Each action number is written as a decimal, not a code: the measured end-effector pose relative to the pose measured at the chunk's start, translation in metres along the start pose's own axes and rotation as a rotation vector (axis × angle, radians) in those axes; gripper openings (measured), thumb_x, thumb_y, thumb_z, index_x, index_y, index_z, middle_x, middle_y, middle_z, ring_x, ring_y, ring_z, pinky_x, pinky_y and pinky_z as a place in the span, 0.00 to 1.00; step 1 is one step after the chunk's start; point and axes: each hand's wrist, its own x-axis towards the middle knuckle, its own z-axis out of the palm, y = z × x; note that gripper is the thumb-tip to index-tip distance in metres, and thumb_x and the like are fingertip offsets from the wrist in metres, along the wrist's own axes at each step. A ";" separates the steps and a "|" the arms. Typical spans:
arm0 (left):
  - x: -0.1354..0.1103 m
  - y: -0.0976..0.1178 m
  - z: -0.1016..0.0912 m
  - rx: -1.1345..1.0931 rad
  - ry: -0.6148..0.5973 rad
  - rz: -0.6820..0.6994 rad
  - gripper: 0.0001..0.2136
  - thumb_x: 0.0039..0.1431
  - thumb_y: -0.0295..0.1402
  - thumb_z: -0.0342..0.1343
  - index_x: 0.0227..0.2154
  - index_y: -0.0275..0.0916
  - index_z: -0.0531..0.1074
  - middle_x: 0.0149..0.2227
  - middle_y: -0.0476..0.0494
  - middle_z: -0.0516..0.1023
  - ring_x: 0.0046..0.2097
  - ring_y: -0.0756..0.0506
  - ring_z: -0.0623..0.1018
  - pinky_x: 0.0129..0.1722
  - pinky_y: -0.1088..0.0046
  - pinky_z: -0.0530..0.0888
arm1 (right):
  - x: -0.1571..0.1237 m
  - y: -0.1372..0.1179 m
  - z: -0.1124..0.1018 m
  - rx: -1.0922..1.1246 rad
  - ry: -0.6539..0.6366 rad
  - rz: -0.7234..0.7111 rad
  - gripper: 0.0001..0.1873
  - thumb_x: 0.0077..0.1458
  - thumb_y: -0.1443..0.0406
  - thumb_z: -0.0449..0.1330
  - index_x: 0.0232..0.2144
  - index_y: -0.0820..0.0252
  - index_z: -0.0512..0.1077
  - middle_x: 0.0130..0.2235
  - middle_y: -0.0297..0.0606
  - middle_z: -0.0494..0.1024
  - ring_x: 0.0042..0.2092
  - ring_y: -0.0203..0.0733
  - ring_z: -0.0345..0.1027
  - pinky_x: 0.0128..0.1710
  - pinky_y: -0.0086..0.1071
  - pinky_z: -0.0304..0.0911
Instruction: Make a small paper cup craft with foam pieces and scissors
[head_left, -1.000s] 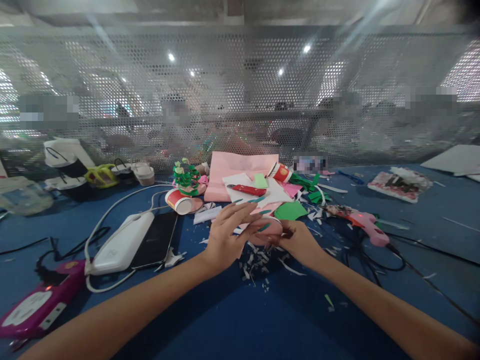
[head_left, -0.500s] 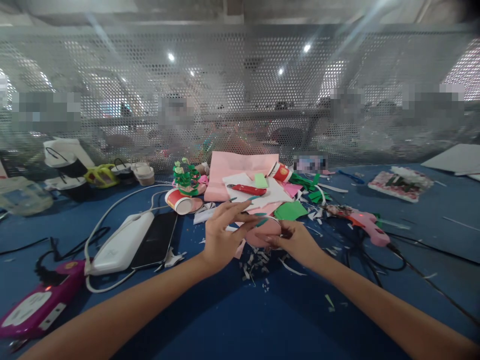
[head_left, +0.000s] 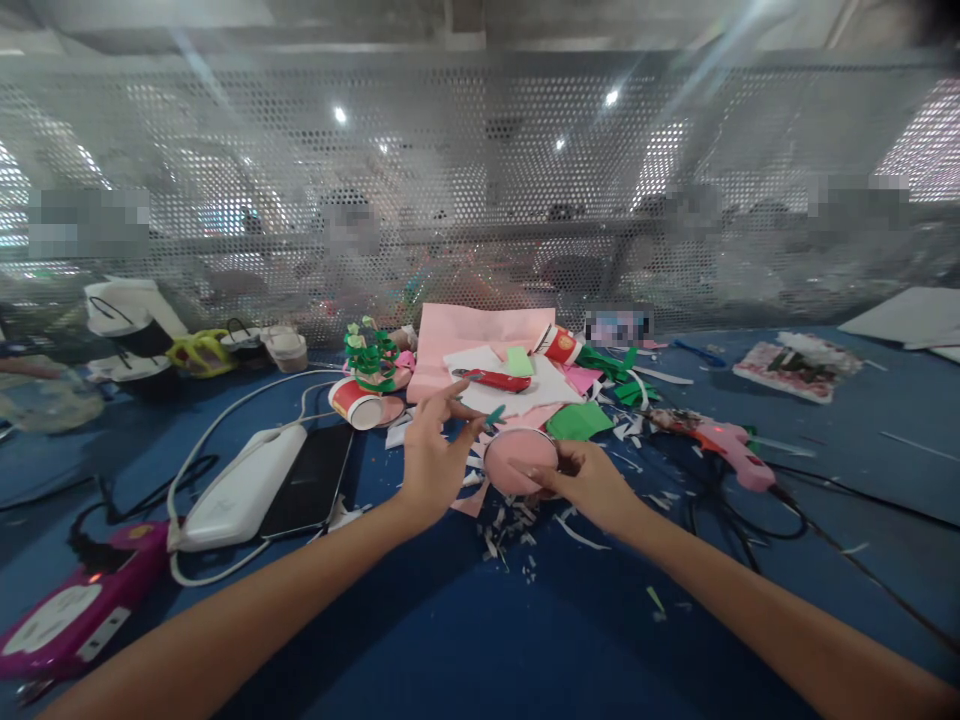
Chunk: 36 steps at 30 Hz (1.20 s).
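The pink disc (head_left: 517,462) sits at frame centre, just above the counter (head_left: 480,640). The right hand (head_left: 592,482) has its fingers closed on the disc's right edge. The left hand (head_left: 433,455) is half-curled by the upper-left rim, and I cannot tell whether it grips. Scraps (head_left: 510,525) crowd just below the disc, the phone (head_left: 309,480) lies to the left and the glue gun (head_left: 724,445) to the right. Open counter fills the lower centre.

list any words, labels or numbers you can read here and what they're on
None can be read.
Red paper cup: has some print, too blurred to read.
White power bank: faint mark, too small to read.
Purple device: white label, unreadable.
Pink round piece in the right hand: no print shows.
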 end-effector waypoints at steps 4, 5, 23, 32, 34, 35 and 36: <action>0.018 -0.008 -0.007 -0.021 0.038 -0.072 0.14 0.54 0.27 0.54 0.46 0.39 0.70 0.33 0.47 0.75 0.38 0.47 0.74 0.42 0.68 0.70 | 0.000 -0.004 -0.001 0.023 0.028 0.010 0.19 0.35 0.54 0.70 0.23 0.62 0.71 0.23 0.34 0.75 0.25 0.44 0.73 0.28 0.37 0.72; 0.022 -0.009 -0.009 -0.046 0.040 -0.092 0.13 0.56 0.27 0.52 0.44 0.39 0.70 0.34 0.46 0.75 0.37 0.47 0.74 0.40 0.69 0.70 | 0.000 -0.004 -0.001 0.029 0.030 0.011 0.19 0.36 0.54 0.70 0.23 0.62 0.71 0.23 0.34 0.75 0.24 0.44 0.72 0.27 0.37 0.72; 0.020 0.004 -0.011 -0.227 -0.233 -0.287 0.09 0.42 0.27 0.63 0.30 0.36 0.76 0.23 0.47 0.78 0.27 0.48 0.78 0.28 0.74 0.75 | 0.003 -0.012 -0.008 0.054 0.130 0.081 0.25 0.34 0.49 0.69 0.26 0.63 0.72 0.21 0.38 0.77 0.22 0.41 0.72 0.25 0.33 0.70; 0.024 0.000 -0.009 -0.384 -0.213 -0.342 0.21 0.45 0.27 0.61 0.46 0.35 0.73 0.32 0.44 0.82 0.37 0.44 0.80 0.41 0.67 0.77 | 0.002 -0.015 -0.010 0.024 0.148 0.071 0.25 0.36 0.46 0.67 0.25 0.63 0.73 0.20 0.39 0.77 0.22 0.42 0.72 0.25 0.32 0.70; 0.023 0.004 -0.011 -0.311 -0.187 -0.341 0.21 0.41 0.27 0.63 0.43 0.34 0.75 0.28 0.45 0.81 0.35 0.45 0.80 0.38 0.70 0.77 | 0.002 -0.015 -0.009 0.024 0.151 0.067 0.25 0.36 0.47 0.67 0.25 0.63 0.73 0.20 0.39 0.77 0.21 0.41 0.72 0.25 0.32 0.70; 0.023 0.005 -0.012 -0.273 -0.188 -0.334 0.20 0.40 0.27 0.64 0.41 0.34 0.75 0.26 0.46 0.80 0.33 0.45 0.80 0.36 0.71 0.77 | 0.002 -0.015 -0.009 0.027 0.152 0.067 0.25 0.36 0.47 0.67 0.25 0.63 0.73 0.20 0.39 0.77 0.21 0.41 0.71 0.25 0.32 0.70; 0.023 0.006 -0.013 -0.243 -0.198 -0.325 0.19 0.39 0.27 0.65 0.39 0.34 0.76 0.24 0.46 0.80 0.31 0.46 0.80 0.33 0.72 0.77 | 0.002 -0.015 -0.009 0.030 0.152 0.068 0.24 0.36 0.47 0.67 0.25 0.63 0.73 0.20 0.39 0.77 0.21 0.41 0.71 0.25 0.32 0.70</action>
